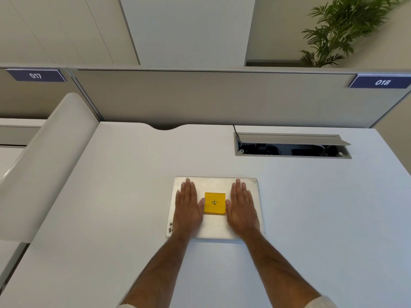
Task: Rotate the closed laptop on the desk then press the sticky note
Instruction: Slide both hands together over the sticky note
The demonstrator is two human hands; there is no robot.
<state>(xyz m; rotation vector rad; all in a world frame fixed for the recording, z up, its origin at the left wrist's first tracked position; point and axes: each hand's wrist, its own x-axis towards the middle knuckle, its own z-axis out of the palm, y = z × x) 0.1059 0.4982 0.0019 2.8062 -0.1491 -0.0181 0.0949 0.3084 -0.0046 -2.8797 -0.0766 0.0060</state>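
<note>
Closed silver laptop (214, 227), lower centre of frame, bears yellow sticky note (214, 202) between left hand (187, 210) and right hand (242, 210), both pressed flat, fingers extended.

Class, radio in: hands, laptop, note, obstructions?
Left hand, right hand flat on closed laptop. Yellow sticky note between thumbs. Desk around unobstructed.

Head cam, wide, looks fwd/down, close over desk (111, 196).

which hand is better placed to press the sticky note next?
Near tie, slight edge right. Both hands lie flat on the laptop flanking the sticky note; the right hand thumb seems to touch its edge, like the left hand thumb.
</note>
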